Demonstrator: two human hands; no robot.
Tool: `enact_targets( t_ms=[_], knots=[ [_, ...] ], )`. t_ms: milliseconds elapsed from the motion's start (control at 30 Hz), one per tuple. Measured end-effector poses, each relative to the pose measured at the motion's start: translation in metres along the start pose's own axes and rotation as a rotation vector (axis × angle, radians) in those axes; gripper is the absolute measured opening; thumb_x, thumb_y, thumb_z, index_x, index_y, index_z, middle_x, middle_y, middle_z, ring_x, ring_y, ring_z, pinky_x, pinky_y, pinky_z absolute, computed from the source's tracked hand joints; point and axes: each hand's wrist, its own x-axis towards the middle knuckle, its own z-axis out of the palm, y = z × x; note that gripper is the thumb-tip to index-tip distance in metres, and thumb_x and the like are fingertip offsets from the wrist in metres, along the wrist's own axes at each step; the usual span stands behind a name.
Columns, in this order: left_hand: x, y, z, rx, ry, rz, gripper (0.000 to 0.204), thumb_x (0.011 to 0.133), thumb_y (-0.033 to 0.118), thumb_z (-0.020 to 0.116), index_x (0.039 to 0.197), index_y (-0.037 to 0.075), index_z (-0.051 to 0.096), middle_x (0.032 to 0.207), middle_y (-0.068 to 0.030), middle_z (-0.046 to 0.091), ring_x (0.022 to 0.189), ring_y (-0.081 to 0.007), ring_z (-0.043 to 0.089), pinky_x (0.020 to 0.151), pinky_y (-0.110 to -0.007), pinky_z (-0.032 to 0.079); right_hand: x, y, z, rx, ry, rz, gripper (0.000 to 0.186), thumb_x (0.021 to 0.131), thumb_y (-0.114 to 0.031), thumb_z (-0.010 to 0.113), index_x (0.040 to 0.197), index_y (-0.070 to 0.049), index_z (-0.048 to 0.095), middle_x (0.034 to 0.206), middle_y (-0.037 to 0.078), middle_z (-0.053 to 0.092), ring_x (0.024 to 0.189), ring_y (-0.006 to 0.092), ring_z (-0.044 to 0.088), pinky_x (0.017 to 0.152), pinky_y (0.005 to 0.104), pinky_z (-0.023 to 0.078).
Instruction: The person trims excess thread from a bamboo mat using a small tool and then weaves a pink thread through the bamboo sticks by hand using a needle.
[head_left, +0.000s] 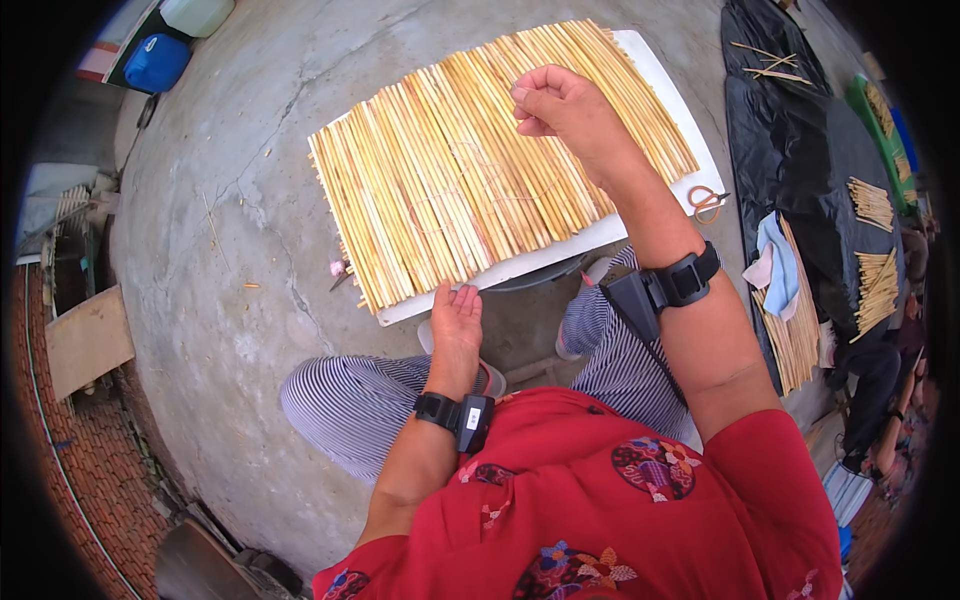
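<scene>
A mat of pale yellow plant stalks (450, 170), laid side by side, covers most of a white board (655, 75) in front of me. Thin thread lies in loose loops over its middle. My right hand (568, 112) is raised above the mat's right part, thumb and fingers pinched together; what they hold, if anything, is too small to make out. My left hand (457, 318) is by the near edge of the board, palm up, fingers apart and nothing seen in it. Scissors with orange-brown handles (706, 203) lie at the board's right corner.
Black plastic sheeting (775, 125) on the right bears stalk bundles (875, 285) and a blue-and-pink cloth (775, 262). Another person's arm (895, 430) shows at the far right. A blue container (157, 63) is at upper left, a wooden board (88, 342) at left.
</scene>
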Motion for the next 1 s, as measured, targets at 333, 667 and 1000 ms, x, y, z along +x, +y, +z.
enact_targets(
  t_ms=[333, 667, 1000],
  knots=[
    [-0.001, 0.001, 0.014, -0.178, -0.120, -0.054, 0.085, 0.089, 0.038, 0.068, 0.149, -0.005, 0.025, 0.152, -0.0189, 0.033, 0.141, -0.0334, 0.034, 0.117, -0.043, 0.030, 0.004, 0.008, 0.004, -0.031, -0.056, 0.017, 0.014, 0.094, -0.017, 0.065, 0.100, -0.005, 0.064, 0.088, 0.000, 0.064, 0.081, 0.0077, 0.061, 0.075, 0.0243, 0.053],
    [0.013, -0.002, 0.009, -0.240, -0.135, -0.059, 0.060, 0.093, 0.042, 0.064, 0.133, 0.001, 0.048, 0.136, -0.0123, 0.049, 0.127, -0.0271, 0.046, 0.115, -0.041, 0.031, 0.000, 0.012, 0.006, -0.158, -0.180, 0.125, 0.016, 0.093, -0.020, 0.066, 0.098, -0.005, 0.063, 0.086, -0.001, 0.062, 0.076, 0.0079, 0.059, 0.072, 0.0246, 0.051],
    [0.007, 0.001, 0.017, -0.345, -0.188, -0.050, 0.040, 0.091, 0.035, 0.070, 0.120, 0.009, 0.060, 0.115, -0.0039, 0.062, 0.110, -0.0187, 0.056, 0.098, -0.035, 0.046, -0.001, 0.016, 0.011, -0.183, -0.189, 0.093, 0.017, 0.093, -0.017, 0.065, 0.100, -0.001, 0.063, 0.083, 0.004, 0.065, 0.073, 0.0100, 0.062, 0.068, 0.0245, 0.054]
  ],
)
